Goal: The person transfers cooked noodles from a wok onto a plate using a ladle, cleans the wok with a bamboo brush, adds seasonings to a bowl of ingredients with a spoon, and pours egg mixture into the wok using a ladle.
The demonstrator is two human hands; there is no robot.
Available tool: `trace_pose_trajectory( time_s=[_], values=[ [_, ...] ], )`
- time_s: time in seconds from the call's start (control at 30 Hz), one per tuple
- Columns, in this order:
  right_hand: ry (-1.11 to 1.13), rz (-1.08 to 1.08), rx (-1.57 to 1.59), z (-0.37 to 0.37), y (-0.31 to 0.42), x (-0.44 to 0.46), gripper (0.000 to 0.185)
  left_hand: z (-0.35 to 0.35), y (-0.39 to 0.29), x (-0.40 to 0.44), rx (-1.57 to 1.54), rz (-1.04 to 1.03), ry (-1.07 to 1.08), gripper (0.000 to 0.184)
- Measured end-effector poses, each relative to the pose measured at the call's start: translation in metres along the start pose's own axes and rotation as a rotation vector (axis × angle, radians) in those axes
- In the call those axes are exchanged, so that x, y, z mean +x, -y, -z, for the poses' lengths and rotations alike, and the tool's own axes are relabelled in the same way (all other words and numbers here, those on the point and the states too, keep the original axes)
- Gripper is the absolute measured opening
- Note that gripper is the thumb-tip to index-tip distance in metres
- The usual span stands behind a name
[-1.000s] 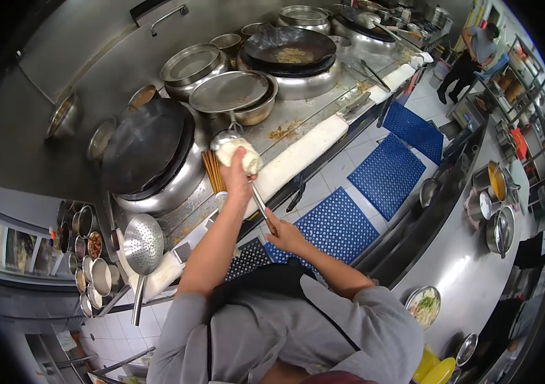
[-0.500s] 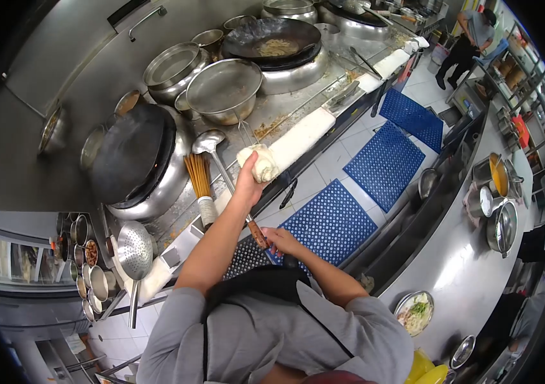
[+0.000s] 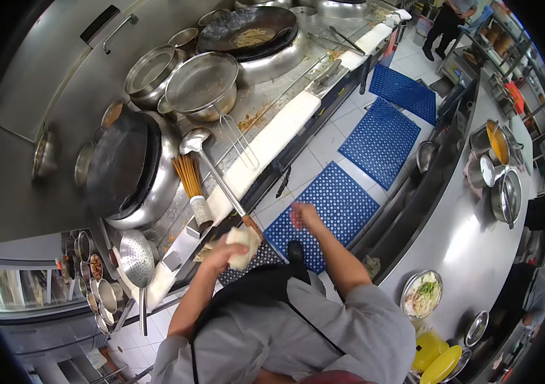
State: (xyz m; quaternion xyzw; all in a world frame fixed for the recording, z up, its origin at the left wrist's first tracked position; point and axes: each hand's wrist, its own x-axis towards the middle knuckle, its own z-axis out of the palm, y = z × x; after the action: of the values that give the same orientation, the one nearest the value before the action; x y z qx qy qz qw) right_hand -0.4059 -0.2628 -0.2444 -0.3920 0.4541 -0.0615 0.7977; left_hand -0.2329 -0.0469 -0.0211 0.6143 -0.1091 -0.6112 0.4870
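Observation:
My left hand (image 3: 220,254) is closed around a bunched white cloth (image 3: 244,247), low in front of my body. Just beyond the cloth is the wooden handle end of a ladle (image 3: 220,179); its bowl lies on the stove top beside a bamboo brush (image 3: 189,182). My right hand (image 3: 303,216) is over the blue floor mat, away from the ladle, its fingers blurred. A wire-handled strainer (image 3: 201,81) sits on a metal pot, its handle reaching over the white counter edging. The dark wok (image 3: 124,163) stands left of the brush.
Another wok (image 3: 247,31) with food stands farther back. A perforated skimmer (image 3: 137,259) lies near the sauce pots at left. On the right counter (image 3: 455,233) are a plate of food (image 3: 422,294), metal pots and yellow bowls. Another person (image 3: 447,25) stands at the far right.
My left hand has drawn the cloth back along the ladle towards my body. My right hand has let go of the ladle's handle and moved up and right. The view has shifted.

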Motion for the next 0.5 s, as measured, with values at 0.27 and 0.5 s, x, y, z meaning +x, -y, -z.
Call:
trace_pose_trajectory(
  time_s=[0.27, 0.5],
  values=[
    [0.323, 0.302, 0.385, -0.144, 0.208, -0.004, 0.029, 0.095, 0.121, 0.007, 0.507, 0.142, 0.014, 0.042],
    [0.477, 0.408, 0.17, -0.228, 0.259, -0.048, 0.019, 0.193, 0.245, -0.068, 0.531, 0.345, -0.401, 0.04]
  ],
)
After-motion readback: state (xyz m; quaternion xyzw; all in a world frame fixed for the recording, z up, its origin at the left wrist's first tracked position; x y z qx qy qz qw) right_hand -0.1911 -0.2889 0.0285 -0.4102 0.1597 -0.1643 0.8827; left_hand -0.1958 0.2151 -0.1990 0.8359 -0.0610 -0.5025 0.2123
